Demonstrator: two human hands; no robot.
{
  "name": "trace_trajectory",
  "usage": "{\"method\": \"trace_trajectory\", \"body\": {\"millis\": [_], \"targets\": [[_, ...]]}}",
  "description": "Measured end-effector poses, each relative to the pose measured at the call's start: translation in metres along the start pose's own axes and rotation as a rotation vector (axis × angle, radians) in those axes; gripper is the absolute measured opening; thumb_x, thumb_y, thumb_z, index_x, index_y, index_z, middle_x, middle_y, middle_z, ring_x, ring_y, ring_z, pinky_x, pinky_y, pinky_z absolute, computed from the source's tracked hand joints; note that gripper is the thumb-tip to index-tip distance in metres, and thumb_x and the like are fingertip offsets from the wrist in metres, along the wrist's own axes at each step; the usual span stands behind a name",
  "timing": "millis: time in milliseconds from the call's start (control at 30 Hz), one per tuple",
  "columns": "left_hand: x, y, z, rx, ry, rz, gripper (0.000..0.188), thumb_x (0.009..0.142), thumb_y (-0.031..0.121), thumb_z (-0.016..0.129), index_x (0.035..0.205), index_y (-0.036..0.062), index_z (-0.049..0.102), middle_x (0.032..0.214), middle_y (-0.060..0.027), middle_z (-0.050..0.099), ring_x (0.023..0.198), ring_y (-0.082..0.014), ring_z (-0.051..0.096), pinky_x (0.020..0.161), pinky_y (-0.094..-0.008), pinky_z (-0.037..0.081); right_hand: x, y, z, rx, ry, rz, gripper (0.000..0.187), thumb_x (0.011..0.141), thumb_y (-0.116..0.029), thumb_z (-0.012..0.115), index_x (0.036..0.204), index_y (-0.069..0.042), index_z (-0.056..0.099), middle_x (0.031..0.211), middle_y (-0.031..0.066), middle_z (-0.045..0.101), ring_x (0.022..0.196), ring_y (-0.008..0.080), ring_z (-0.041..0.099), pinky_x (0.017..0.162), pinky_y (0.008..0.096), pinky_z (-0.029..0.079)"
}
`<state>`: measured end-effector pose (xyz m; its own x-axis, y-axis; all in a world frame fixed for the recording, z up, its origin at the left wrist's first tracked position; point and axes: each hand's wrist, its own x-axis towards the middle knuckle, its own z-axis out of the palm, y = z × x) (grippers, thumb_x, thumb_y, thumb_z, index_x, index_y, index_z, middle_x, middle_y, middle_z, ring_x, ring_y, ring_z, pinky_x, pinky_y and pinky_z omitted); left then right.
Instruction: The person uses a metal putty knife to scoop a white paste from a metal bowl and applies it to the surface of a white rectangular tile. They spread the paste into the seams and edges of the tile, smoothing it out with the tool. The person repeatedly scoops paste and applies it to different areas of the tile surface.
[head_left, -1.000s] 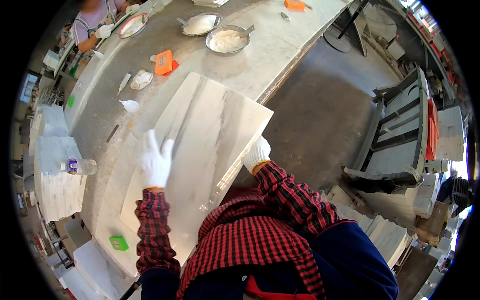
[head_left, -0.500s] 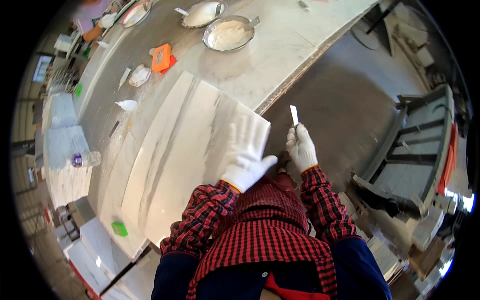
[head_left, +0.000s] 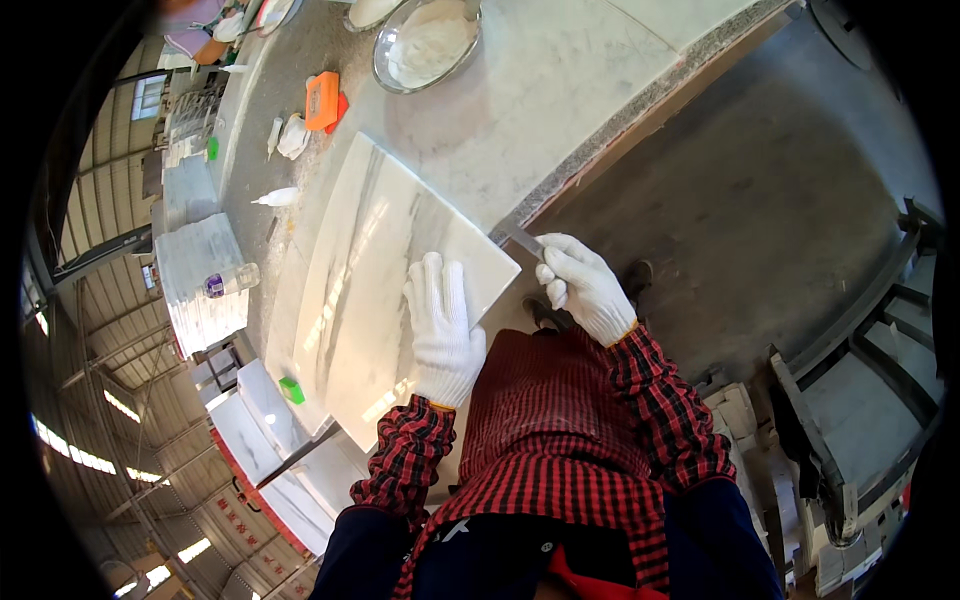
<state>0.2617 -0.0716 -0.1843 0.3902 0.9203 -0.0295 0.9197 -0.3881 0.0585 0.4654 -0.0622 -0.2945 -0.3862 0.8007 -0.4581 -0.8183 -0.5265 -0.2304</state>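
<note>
My left hand (head_left: pixel 440 335) wears a white knit glove and lies flat, fingers extended, on a polished white marble slab (head_left: pixel 350 240) with grey veins. In my gloved right hand (head_left: pixel 592 290), the fingers close round the handle end of a small flat metal scraper (head_left: pixel 522 238). Its blade points up and left, close to the slab's right edge near the corner; I cannot tell whether they touch. The slab rests on a larger pale stone worktop (head_left: pixel 560 110), its corner extending past the worktop's edge.
A metal bowl (head_left: pixel 382 60) of pale powder or paste stands at the far side. Left of it are an orange box (head_left: pixel 322 101), a white squeeze bottle (head_left: pixel 280 198) and a crumpled white cloth (head_left: pixel 294 137). A metal-framed rack (head_left: pixel 850 330) stands right; another person's arm (head_left: pixel 212 50) shows far left.
My left hand has come down from its blurred, spread pose onto the slab. My right hand has brought the scraper left and lower, to the slab's edge. The view has shifted.
</note>
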Motion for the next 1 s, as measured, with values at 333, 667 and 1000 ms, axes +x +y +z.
{"method": "trace_trajectory", "body": {"millis": [333, 667, 1000], "targets": [[-0.001, -0.006, -0.034, -0.286, -0.200, -0.062, 0.080, 0.083, 0.016, 0.077, 0.151, -0.0065, 0.040, 0.160, -0.0279, 0.036, 0.149, -0.0426, 0.036, 0.122, -0.0444, 0.030, 0.013, 0.015, 0.003, -0.031, -0.183, 0.049, 0.037, 0.103, -0.023, 0.063, 0.129, 0.003, 0.062, 0.084, 0.0007, 0.061, 0.065, 0.0056, 0.052, 0.055, 0.0193, 0.044], [0.129, -0.044, 0.022, -0.141, 0.191, -0.191, 0.056, 0.106, 0.026, 0.051, 0.154, -0.0012, 0.041, 0.160, -0.0208, 0.039, 0.148, -0.0305, 0.038, 0.120, -0.0368, 0.030, 0.022, 0.003, 0.003, -0.099, -0.277, 0.094, 0.030, 0.099, -0.013, 0.062, 0.123, 0.004, 0.068, 0.082, 0.0012, 0.063, 0.065, 0.0054, 0.051, 0.054, 0.0200, 0.040], [0.131, -0.037, 0.019, -0.231, 0.179, -0.229, 0.052, 0.105, 0.021, 0.052, 0.151, -0.0021, 0.045, 0.159, -0.0221, 0.038, 0.147, -0.0330, 0.038, 0.120, -0.0370, 0.029, 0.018, 0.005, -0.012, -0.060, -0.292, 0.156, 0.029, 0.097, -0.010, 0.063, 0.121, 0.004, 0.070, 0.085, 0.0049, 0.066, 0.065, 0.0066, 0.053, 0.054, 0.0212, 0.039]]}}
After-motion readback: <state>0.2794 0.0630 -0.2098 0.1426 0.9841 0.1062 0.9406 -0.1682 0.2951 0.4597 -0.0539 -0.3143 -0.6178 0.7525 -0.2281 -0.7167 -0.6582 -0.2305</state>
